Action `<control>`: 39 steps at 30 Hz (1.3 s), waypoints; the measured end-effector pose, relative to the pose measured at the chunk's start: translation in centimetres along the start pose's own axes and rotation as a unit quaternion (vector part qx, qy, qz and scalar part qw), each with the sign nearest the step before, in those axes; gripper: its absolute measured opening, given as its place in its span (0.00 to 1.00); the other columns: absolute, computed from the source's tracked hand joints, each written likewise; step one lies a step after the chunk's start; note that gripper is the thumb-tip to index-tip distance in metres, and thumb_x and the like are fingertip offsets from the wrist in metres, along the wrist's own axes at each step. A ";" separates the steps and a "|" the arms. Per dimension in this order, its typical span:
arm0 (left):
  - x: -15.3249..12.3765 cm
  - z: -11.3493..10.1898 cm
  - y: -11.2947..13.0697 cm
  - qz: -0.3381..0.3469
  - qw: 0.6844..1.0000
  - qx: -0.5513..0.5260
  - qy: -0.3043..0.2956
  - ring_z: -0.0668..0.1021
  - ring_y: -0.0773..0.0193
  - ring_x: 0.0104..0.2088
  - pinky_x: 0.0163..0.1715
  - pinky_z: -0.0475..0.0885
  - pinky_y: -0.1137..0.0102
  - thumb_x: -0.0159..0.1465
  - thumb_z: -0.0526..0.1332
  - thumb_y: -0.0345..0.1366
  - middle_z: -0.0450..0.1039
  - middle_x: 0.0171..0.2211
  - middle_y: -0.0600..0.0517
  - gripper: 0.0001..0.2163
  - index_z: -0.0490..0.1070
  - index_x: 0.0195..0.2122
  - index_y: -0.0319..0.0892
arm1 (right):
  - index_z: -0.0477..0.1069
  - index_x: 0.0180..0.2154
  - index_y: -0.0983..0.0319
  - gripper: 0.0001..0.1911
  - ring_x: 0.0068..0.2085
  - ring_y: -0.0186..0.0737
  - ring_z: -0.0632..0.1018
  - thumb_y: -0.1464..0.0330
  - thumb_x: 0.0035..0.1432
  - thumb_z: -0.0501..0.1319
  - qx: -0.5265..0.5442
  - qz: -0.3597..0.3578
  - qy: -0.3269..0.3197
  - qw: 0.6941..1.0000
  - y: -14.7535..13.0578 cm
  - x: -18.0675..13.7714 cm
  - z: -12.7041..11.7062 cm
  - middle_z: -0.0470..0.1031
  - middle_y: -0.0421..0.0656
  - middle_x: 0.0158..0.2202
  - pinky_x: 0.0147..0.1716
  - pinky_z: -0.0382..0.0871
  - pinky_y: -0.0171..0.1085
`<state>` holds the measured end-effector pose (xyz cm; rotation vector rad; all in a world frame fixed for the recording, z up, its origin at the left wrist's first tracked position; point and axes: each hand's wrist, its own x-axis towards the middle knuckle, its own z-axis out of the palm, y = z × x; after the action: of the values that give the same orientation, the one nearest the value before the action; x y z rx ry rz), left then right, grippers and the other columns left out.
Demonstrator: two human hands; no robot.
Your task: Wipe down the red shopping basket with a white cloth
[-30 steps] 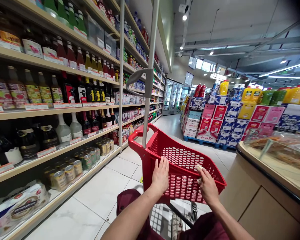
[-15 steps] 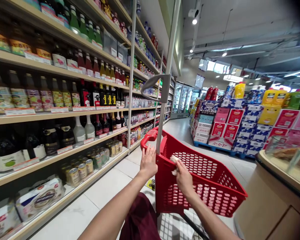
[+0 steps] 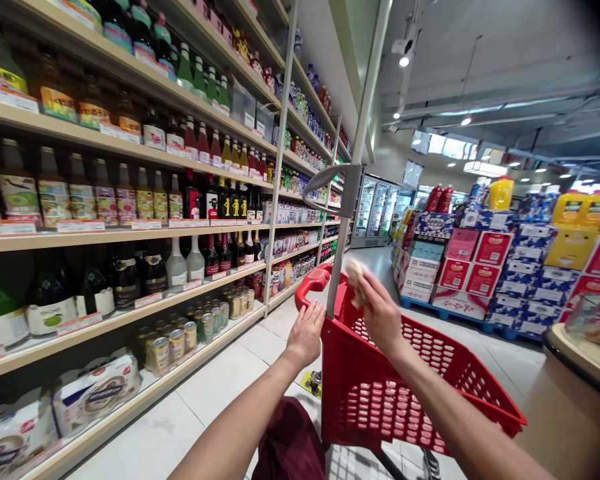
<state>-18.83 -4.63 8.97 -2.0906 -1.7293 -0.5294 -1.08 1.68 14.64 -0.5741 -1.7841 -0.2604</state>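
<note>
A red plastic shopping basket (image 3: pixel 430 373) on wheels stands in front of me with a grey pull handle (image 3: pixel 353 193) rising from its near corner. My left hand (image 3: pixel 306 331) rests on the basket's left rim beside the grey pole, fingers stretched out. My right hand (image 3: pixel 377 305) is lifted above the basket by the pole, fingers closed on a small crumpled pale cloth or tissue (image 3: pixel 354 271).
Long shelves (image 3: pixel 130 233) of bottles, cans and packs run along the left. Stacked drink cartons (image 3: pixel 480 267) stand on a blue pallet at the right. A curved wooden counter (image 3: pixel 575 400) sits at the near right. The tiled aisle (image 3: pixel 220 387) leads to fridges (image 3: pixel 375 207) at the back.
The view has swung right along the shelves. My right hand has risen from the basket's rim to the pole with the cloth. My left hand moved to the basket's left corner.
</note>
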 end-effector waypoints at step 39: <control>-0.9 3.1 4.0 0.055 0.988 -0.001 0.144 0.47 0.58 0.61 0.57 0.46 0.52 0.50 0.48 0.21 0.49 0.61 0.43 0.33 0.43 0.60 0.35 | 0.55 0.56 0.59 0.26 0.60 0.38 0.55 0.78 0.56 0.46 0.017 0.052 -0.086 0.995 0.2 -14.1 2.6 0.57 0.44 0.58 0.57 0.56 0.45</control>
<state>-14.87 -4.54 5.62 -1.9841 -1.4424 -0.7583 -0.40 -0.47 0.52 -0.6791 -1.9145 -0.1108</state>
